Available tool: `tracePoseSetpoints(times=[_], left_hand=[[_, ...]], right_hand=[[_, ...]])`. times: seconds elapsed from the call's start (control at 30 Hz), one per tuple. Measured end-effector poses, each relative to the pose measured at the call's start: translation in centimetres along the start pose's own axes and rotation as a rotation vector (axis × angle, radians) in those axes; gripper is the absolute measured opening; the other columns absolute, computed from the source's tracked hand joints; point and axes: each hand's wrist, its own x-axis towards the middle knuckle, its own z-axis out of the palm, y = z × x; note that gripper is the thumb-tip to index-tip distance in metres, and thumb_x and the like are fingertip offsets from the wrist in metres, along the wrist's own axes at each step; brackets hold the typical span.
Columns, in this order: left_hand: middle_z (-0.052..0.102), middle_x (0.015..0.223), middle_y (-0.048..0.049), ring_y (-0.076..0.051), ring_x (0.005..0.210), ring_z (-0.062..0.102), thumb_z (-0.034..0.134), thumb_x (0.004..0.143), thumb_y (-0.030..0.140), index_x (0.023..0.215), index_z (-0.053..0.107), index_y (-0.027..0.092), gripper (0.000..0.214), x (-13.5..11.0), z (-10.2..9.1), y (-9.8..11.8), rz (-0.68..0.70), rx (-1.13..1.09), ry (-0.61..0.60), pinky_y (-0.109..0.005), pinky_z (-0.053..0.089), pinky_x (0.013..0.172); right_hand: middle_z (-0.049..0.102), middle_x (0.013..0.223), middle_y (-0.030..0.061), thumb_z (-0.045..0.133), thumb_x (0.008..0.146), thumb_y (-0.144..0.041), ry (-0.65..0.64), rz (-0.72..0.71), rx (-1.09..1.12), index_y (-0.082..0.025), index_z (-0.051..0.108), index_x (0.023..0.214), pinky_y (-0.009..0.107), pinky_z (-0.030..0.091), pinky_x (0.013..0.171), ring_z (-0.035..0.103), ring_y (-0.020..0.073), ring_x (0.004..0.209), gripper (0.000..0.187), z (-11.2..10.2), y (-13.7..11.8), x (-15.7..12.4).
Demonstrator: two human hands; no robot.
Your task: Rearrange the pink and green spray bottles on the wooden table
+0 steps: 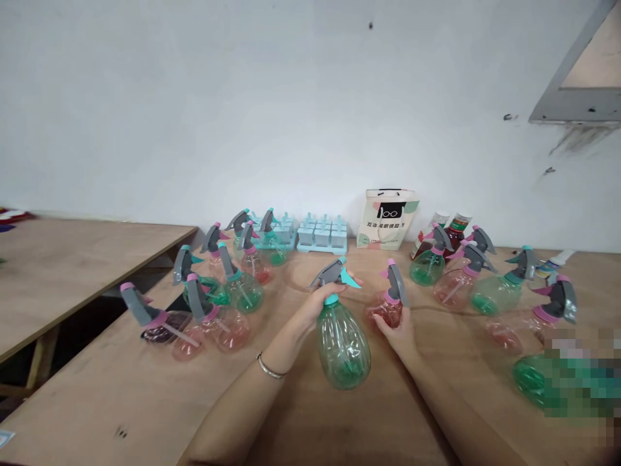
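Note:
My left hand (pixel 320 303) is wrapped round the neck of a green spray bottle (pixel 343 346), just under its grey and turquoise trigger head. The bottle is clear and hangs a little tilted in front of me. My right hand (pixel 398 327) grips the lower body of a pink spray bottle (pixel 383 304) with a grey and pink head. That bottle stands close to the table top; whether it touches cannot be made out. Several more pink and green spray bottles (pixel 245 294) stand to the left, and others, such as a green one (pixel 427 266), to the right.
Light blue ice-pop moulds (pixel 322 238) and a printed paper bag (pixel 385 223) stand by the wall. Dark red bottles (pixel 455 233) are beside the bag. A second table (pixel 87 259) lies left, across a gap. A blurred patch covers the lower right corner.

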Motion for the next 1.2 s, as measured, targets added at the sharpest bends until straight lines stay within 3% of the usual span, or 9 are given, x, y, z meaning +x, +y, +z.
tracePoseSetpoints(times=[0.2,0.37,0.47,0.53,0.73,0.9,1.1,1.2], left_hand=[[0.062,0.062,-0.0004,-0.026,0.081,0.071,0.059,0.055,0.027,0.070,0.056,0.019,0.017,0.3,-0.1,-0.1,0.106,-0.185,0.160,-0.044,0.054,0.086],[0.070,0.073,-0.0045,-0.030,0.093,0.071,0.060,0.054,0.027,0.078,0.061,0.019,0.025,0.4,0.0,0.2,0.041,-0.167,0.067,-0.049,0.053,0.091],[0.068,0.067,-0.0049,-0.031,0.093,0.070,0.059,0.055,0.031,0.070,0.060,0.020,0.019,0.1,-0.1,0.5,0.067,-0.106,0.004,-0.050,0.052,0.092],[0.067,0.065,-0.0059,-0.032,0.091,0.070,0.059,0.054,0.033,0.065,0.059,0.021,0.016,-0.2,0.0,0.8,0.074,-0.055,-0.057,-0.050,0.052,0.090],[0.072,0.075,-0.0090,-0.034,0.088,0.069,0.062,0.051,0.035,0.072,0.064,0.020,0.026,-0.9,0.7,1.7,-0.083,0.023,-0.207,-0.046,0.052,0.077],[0.070,0.073,-0.0086,-0.032,0.089,0.068,0.056,0.049,0.034,0.066,0.057,0.021,0.021,-0.7,0.5,1.7,0.022,0.001,-0.157,-0.044,0.052,0.077],[0.070,0.077,-0.0092,-0.031,0.086,0.068,0.061,0.049,0.034,0.071,0.061,0.020,0.026,-0.9,0.2,1.6,-0.058,0.002,-0.191,-0.043,0.050,0.076],[0.070,0.075,-0.0080,-0.030,0.084,0.067,0.061,0.051,0.035,0.072,0.063,0.020,0.026,-0.8,0.2,1.5,-0.004,0.043,-0.153,-0.042,0.049,0.075]], right_hand=[[0.069,0.110,0.0122,0.076,0.070,-0.051,-0.025,0.011,0.023,-0.019,0.055,0.118,0.051,0.055,0.092,0.068,0.0291,0.101,0.062,-0.1,-0.5,0.0],[0.069,0.107,0.0120,0.076,0.069,-0.052,-0.017,0.012,0.006,-0.019,0.055,0.117,0.051,0.056,0.091,0.068,0.0295,0.099,0.062,-0.1,-0.9,0.0],[0.069,0.106,0.0113,0.075,0.070,-0.049,-0.025,0.019,0.024,-0.020,0.054,0.118,0.050,0.056,0.089,0.068,0.0284,0.097,0.059,0.0,-1.1,-0.1],[0.069,0.105,0.0103,0.075,0.070,-0.048,-0.017,0.012,0.034,-0.021,0.054,0.118,0.048,0.056,0.090,0.068,0.0277,0.097,0.058,0.0,-1.1,0.0],[0.067,0.112,0.0123,0.075,0.069,-0.049,-0.022,0.000,0.018,-0.020,0.054,0.118,0.051,0.052,0.096,0.066,0.0290,0.106,0.061,0.0,-0.6,0.1],[0.067,0.112,0.0125,0.075,0.069,-0.050,-0.020,0.009,0.006,-0.021,0.053,0.118,0.054,0.050,0.099,0.065,0.0304,0.107,0.061,-0.1,-0.4,0.0],[0.066,0.113,0.0123,0.075,0.070,-0.051,-0.018,0.028,0.023,-0.022,0.051,0.123,0.053,0.052,0.097,0.065,0.0295,0.105,0.065,0.1,-0.7,0.0],[0.066,0.111,0.0114,0.075,0.070,-0.050,-0.032,0.022,0.023,-0.022,0.051,0.123,0.052,0.052,0.097,0.065,0.0289,0.105,0.064,0.0,-0.6,0.0]])
